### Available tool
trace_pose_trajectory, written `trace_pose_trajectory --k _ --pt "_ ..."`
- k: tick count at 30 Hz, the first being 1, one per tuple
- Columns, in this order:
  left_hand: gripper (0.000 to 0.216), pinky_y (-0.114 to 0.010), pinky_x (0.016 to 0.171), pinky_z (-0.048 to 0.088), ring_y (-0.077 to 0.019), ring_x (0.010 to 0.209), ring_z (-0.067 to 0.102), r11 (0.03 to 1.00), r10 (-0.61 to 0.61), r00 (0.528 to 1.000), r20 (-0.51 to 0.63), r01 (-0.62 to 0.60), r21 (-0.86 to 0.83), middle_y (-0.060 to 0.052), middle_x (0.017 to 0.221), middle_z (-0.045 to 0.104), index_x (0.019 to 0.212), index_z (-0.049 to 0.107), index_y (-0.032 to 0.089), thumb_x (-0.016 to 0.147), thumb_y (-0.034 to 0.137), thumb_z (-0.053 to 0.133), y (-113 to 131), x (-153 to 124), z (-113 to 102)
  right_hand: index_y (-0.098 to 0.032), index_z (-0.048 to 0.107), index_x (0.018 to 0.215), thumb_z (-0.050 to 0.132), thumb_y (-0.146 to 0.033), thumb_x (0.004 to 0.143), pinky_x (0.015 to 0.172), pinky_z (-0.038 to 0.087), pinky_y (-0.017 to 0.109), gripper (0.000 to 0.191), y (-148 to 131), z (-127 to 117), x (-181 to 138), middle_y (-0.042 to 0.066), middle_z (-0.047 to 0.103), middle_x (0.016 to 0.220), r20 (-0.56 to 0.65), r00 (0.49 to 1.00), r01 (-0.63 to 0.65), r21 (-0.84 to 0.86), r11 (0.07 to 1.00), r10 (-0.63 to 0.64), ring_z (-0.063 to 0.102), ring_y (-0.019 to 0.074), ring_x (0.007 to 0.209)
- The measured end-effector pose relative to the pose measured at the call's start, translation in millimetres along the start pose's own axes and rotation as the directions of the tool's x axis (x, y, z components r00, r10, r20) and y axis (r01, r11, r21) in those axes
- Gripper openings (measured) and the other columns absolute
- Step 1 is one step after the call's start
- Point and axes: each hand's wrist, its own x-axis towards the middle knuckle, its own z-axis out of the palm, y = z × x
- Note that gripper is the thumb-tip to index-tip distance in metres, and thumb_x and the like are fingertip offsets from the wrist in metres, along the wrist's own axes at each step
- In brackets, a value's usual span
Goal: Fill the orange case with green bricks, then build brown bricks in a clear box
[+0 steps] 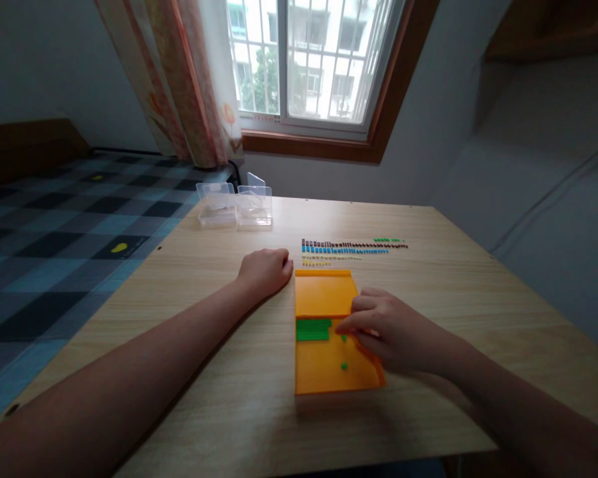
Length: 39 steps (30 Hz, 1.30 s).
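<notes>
Left hand (265,272): loosely curled, empty, resting on table (219,398) just beside orange tray (323,295). In tray: green block patch (313,329), loose green piece (344,366). Right hand (396,335): fingertips drawn together at second green piece (343,338); gripped or only touched, unclear. Pieces likely light, stiff, easily flicked; pinch by the sides.

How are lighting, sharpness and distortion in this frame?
Head view: the window is bright and slightly washed out, and indoors is dim; the table has a soft sheen but no hard glare; edges bend from the wide lens; the orange tray and right hand are sharp enough; the rows of small pieces are too fine to resolve.
</notes>
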Motion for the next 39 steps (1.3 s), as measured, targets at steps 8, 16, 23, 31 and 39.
trace_pose_trajectory --k 8,16,23,31,39 --pt "0.039 -0.036 0.074 0.048 -0.0301 0.092 0.071 1.0 0.0 1.0 0.005 0.0 0.014 -0.012 0.101 0.077 0.097 0.074 0.023 0.096 0.044 0.041 1 -1 0 -0.022 0.076 0.083 0.069 -0.021 0.092 0.078 0.038 0.034 0.012 -4 1 1 0.002 0.068 0.082 0.006 1.0 -0.004 -0.075 0.997 0.004 0.054 0.0182 0.08" --pt "0.04 -0.038 0.075 0.049 -0.0311 0.092 0.071 1.0 0.003 1.0 0.006 -0.003 -0.002 -0.013 0.101 0.077 0.098 0.074 0.022 0.095 0.044 0.041 1 -1 -1 -0.022 0.077 0.088 0.061 -0.021 0.098 0.077 0.038 0.035 0.018 -5 12 5 0.004 0.07 0.084 -0.007 1.0 0.016 -0.101 0.995 -0.016 0.055 0.0193 0.08" --pt "0.041 -0.037 0.07 0.049 -0.0316 0.09 0.072 1.0 0.006 1.0 -0.007 -0.006 0.025 -0.013 0.1 0.078 0.097 0.074 0.022 0.095 0.045 0.04 1 -1 -1 -0.022 0.079 0.093 0.059 -0.02 0.098 0.078 0.04 0.035 0.02 -2 14 4 0.005 0.07 0.086 -0.096 0.995 0.017 -0.074 0.997 -0.024 0.055 0.0205 0.083" --pt "0.039 -0.036 0.069 0.048 -0.0306 0.089 0.073 1.0 0.013 1.0 -0.014 -0.013 0.021 -0.012 0.099 0.078 0.096 0.073 0.022 0.095 0.044 0.041 1 -1 -1 -0.022 0.08 0.092 0.059 -0.022 0.097 0.075 0.038 0.035 0.022 -4 13 3 0.005 0.067 0.082 -0.053 0.998 0.024 -0.078 0.997 -0.028 0.054 0.02 0.08" --pt "0.04 -0.036 0.07 0.048 -0.0304 0.089 0.072 1.0 0.015 1.0 -0.016 -0.015 0.016 -0.012 0.099 0.078 0.096 0.074 0.022 0.095 0.044 0.041 0 -1 1 -0.022 0.081 0.097 0.054 -0.023 0.1 0.07 0.036 0.032 0.027 -2 16 1 0.006 0.062 0.08 -0.121 0.992 0.027 -0.071 0.997 -0.035 0.051 0.019 0.076"
